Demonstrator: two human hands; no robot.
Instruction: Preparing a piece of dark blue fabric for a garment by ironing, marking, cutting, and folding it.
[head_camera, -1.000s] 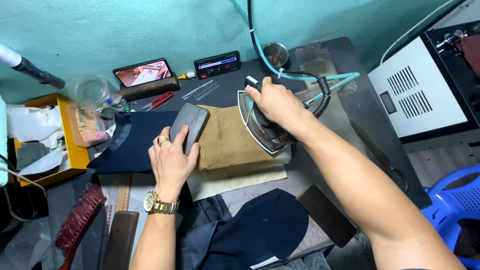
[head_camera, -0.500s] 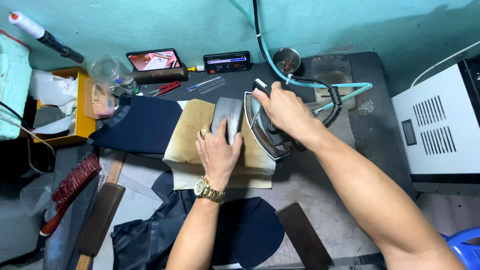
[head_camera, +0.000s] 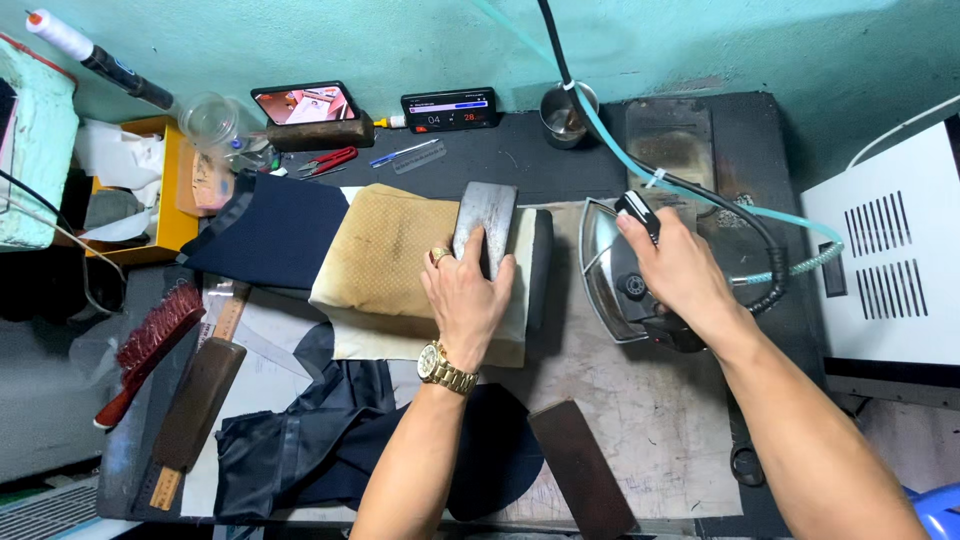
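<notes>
Your left hand presses the grey pressing block flat onto the tan press cloth mid-bench, palm down, not clenched; your right hand grasps the steam iron just beside it. Its cord and hose loop close — a snag could drag the hot soleplate toward your fingers.

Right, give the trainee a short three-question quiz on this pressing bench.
1. True or false: the right hand grips the steam iron by its handle.
2. What lies under the left hand? A) the red brush B) the grey block C) the metal cup
3. What colour is the pressing cloth beneath that block?

Key: 1 true; 2 B; 3 tan, scorched in places.
</notes>
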